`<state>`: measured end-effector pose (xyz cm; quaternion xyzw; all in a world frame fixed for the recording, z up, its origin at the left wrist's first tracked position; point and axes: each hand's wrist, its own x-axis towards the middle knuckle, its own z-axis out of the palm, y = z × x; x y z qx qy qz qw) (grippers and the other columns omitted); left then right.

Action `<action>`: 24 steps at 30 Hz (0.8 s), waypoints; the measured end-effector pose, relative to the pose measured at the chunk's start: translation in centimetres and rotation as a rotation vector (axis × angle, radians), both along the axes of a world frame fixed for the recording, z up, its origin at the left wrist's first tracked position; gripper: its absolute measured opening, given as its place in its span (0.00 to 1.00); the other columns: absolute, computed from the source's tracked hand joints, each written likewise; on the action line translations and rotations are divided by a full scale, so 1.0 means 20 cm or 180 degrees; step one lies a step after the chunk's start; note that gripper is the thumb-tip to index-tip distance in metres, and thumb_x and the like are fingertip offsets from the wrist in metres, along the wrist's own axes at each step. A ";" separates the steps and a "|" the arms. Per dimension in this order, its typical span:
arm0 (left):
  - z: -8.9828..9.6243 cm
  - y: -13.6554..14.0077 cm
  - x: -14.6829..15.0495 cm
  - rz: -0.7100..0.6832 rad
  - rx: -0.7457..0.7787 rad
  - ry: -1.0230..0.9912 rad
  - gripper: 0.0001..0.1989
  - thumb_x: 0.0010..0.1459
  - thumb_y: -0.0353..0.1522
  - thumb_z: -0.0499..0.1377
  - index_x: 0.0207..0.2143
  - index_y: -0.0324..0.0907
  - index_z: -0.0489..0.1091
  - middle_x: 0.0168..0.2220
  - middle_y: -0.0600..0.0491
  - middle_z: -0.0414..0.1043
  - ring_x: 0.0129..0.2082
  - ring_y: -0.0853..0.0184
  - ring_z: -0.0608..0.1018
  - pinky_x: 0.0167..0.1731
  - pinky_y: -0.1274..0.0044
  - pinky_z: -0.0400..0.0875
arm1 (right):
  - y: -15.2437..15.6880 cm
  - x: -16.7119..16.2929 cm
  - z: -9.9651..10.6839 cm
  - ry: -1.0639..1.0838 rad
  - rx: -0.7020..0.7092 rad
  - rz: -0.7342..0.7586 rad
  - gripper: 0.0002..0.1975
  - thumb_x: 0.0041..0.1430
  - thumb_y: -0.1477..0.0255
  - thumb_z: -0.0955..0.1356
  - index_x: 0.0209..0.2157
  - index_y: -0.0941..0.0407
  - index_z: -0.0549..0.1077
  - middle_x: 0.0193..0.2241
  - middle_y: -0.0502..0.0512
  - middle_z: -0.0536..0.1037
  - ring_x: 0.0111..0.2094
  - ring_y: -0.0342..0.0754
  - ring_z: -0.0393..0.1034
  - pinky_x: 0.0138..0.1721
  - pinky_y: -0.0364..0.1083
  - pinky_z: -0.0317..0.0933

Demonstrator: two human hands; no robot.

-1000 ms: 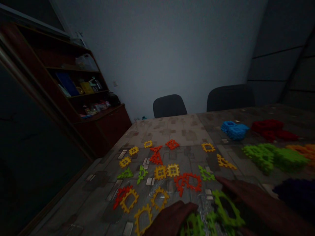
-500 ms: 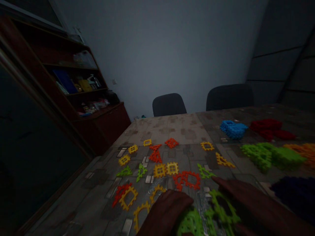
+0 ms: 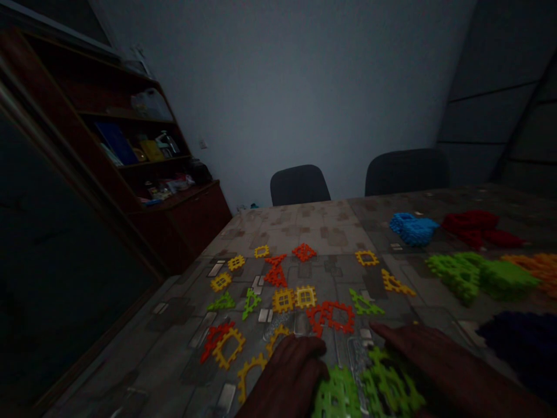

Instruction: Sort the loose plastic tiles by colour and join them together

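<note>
Resting at the near table [image 3: 331, 232] edge, both hands lie over a cluster of green pieces [image 3: 369, 392]. The left hand [image 3: 287, 377] sits palm down with its fingers curled loosely against the left green piece; whether it grips that piece cannot be told in the dim light. The right hand [image 3: 429, 360] lies flatter, fingers stretched out toward the left over the right part of the green cluster, touching it, with no closed grip visible.

Just beyond the hands lies a red frame [image 3: 333, 316], with 2 yellow squares [image 3: 295, 298] behind it. Left of the left hand are yellow frames [image 3: 228, 347], 1 overlapping a red piece. Farther out on the patterned tabletop lie small green triangles [image 3: 251, 302], red triangles [image 3: 275, 271] and more yellow squares.

Along the right side sit sorted heaps: a green heap [image 3: 483, 277], a blue heap [image 3: 413, 227], a red heap [image 3: 478, 227], an orange heap [image 3: 537, 266] and a dark heap [image 3: 522, 342] nearest the right arm.

2 chairs [image 3: 300, 184] stand at the far edge, and a shelf [image 3: 148, 157] stands at the left wall.
</note>
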<state>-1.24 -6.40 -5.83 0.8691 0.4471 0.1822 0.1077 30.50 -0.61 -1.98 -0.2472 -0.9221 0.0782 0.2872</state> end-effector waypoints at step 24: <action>-0.05 0.03 -0.05 -0.0263 0.0073 -0.0362 0.41 0.65 0.53 0.57 0.71 0.55 0.39 0.59 0.44 0.71 0.56 0.51 0.75 0.58 0.55 0.67 | -0.05 -0.01 0.00 -0.0111 -0.0506 -0.0276 0.43 0.58 0.72 0.68 0.73 0.44 0.51 0.60 0.53 0.75 0.58 0.60 0.71 0.57 0.55 0.67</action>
